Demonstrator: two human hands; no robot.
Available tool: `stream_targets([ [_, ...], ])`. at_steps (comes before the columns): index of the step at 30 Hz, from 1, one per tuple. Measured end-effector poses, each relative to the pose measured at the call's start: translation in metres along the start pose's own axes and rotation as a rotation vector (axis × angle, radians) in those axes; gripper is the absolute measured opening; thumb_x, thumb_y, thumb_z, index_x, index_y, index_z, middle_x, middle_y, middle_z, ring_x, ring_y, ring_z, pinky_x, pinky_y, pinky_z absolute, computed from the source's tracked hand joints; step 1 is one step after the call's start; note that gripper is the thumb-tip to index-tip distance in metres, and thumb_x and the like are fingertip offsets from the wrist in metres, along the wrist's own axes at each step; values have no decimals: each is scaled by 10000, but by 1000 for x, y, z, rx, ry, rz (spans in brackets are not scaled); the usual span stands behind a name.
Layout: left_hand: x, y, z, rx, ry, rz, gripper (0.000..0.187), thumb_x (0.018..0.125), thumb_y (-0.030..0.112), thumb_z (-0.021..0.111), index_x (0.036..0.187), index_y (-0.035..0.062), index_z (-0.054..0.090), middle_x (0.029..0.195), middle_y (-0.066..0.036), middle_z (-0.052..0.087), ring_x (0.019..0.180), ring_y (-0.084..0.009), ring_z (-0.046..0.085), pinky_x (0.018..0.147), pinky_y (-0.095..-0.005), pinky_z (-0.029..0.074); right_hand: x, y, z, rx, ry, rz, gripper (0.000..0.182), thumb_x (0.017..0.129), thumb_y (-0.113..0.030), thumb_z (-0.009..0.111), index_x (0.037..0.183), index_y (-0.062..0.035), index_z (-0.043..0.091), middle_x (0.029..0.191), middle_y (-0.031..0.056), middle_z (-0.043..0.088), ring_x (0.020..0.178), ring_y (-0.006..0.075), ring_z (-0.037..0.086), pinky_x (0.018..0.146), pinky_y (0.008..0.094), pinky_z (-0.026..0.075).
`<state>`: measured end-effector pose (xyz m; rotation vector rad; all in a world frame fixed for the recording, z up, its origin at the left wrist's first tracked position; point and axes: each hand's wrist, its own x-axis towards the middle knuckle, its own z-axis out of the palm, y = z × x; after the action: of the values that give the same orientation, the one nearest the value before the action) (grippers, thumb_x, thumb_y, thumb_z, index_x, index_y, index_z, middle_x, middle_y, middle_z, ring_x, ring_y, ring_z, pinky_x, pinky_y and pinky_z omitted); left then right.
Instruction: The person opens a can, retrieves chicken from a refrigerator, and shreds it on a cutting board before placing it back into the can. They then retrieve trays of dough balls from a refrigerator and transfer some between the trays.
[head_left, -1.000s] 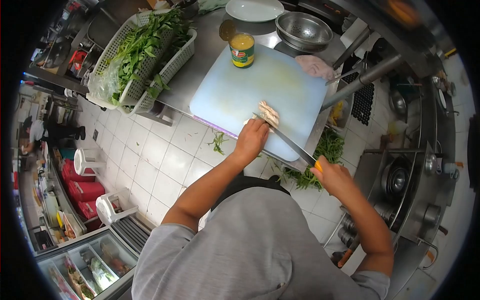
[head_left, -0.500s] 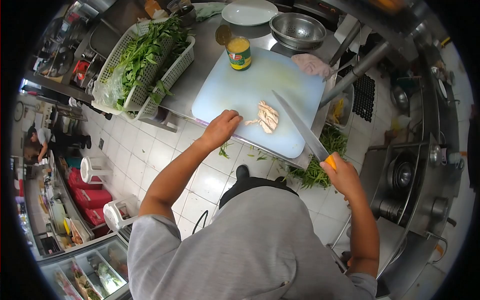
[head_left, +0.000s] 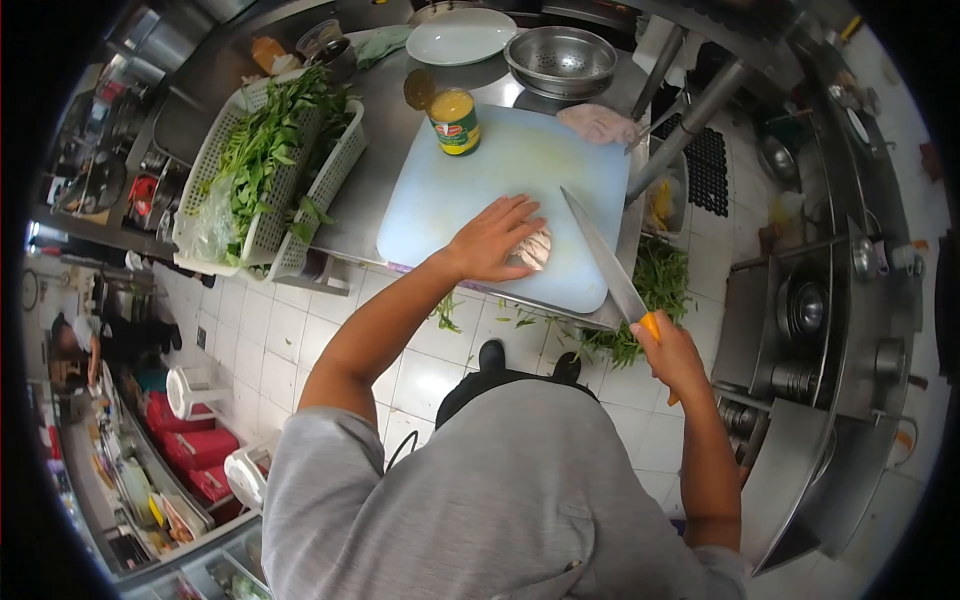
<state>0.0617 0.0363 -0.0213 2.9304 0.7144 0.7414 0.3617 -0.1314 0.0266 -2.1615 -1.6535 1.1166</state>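
My left hand (head_left: 497, 240) lies over a small pile of pale sliced meat (head_left: 537, 252), fingers stretched out and slightly apart; the hand hides part of the pile. Beneath both is a white cutting board (head_left: 420, 210). My right hand (head_left: 672, 352) is closed round the yellow handle of a long kitchen knife (head_left: 606, 255). The blade slants over the right part of the board, its tip pointing away from me and apart from the meat. An opened can (head_left: 455, 125) of something yellow stands at the board's far left, its lid bent up.
Left of the board are white plastic baskets (head_left: 345, 155) with leafy greens (head_left: 255, 165). A white oval plate (head_left: 462, 38), a steel colander (head_left: 562, 58) and a pinkish cloth (head_left: 598, 124) lie behind. A metal post (head_left: 700, 118) rises at right. Loose greens (head_left: 655, 285) lie below the table's right edge.
My left hand has moved right from the board's near edge onto the meat, its curled fingers now spread out. The right hand still grips the knife. The whole view has shifted slightly.
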Motion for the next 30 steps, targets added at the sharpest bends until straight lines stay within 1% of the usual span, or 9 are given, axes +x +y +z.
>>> stream_targets([
  [4,-6,-1,35,-132,-15,-54,577,715,367,726,1159,41,554,1173,-138,522,1095,-310,497,940,-399,410,-2,-20,18,-4,50,13,367,909,-399,504,951,-34,488,756,222,617,733,421,603,673,483,459],
  [6,-8,16,46,4,-50,-306,605,699,393,736,1152,30,565,1119,-105,546,1017,-273,521,854,-370,432,1,-36,23,-15,77,-14,353,917,-387,488,965,-37,490,767,223,622,742,422,606,680,491,462],
  [7,-10,23,49,53,35,-314,591,686,401,739,1113,23,581,1048,-78,560,934,-249,528,784,-343,431,5,-47,25,-114,89,-45,337,923,-372,476,984,-42,489,783,225,628,753,423,610,687,493,467],
  [10,-12,37,35,6,176,-340,467,716,318,735,1054,30,591,1029,-84,561,916,-260,529,782,-353,442,22,-79,28,-286,100,-70,322,928,-352,468,1003,-40,486,803,229,638,767,421,619,694,495,478],
  [16,-18,19,40,-229,204,-270,278,722,133,662,987,69,608,972,-87,549,872,-259,518,752,-377,457,10,-103,27,-495,9,-67,348,923,-340,490,1027,-9,469,792,235,646,757,400,640,676,502,497],
  [18,-19,17,42,-228,181,-267,273,720,125,676,975,55,610,988,-88,561,883,-268,521,765,-371,459,5,-97,44,-531,3,-42,355,921,-339,501,1034,-5,466,787,232,647,743,394,645,660,501,503],
  [21,-19,15,42,-226,149,-248,265,716,107,686,964,48,614,1000,-83,573,897,-274,522,780,-361,461,25,-73,90,-464,164,-35,337,914,-335,530,1011,-20,461,738,190,649,658,387,644,586,457,518],
  [26,-17,14,39,-287,216,-260,234,701,93,667,928,75,614,951,-53,556,898,-257,508,792,-358,460,18,-104,45,-543,137,-126,326,911,-333,534,989,-23,470,736,191,650,682,380,651,606,457,521],
  [30,-21,9,41,-267,147,-209,250,696,86,672,940,72,618,949,-51,562,898,-261,508,800,-351,465,14,-90,80,-492,76,24,324,906,-328,540,985,-22,468,767,204,651,710,379,652,619,475,514],
])
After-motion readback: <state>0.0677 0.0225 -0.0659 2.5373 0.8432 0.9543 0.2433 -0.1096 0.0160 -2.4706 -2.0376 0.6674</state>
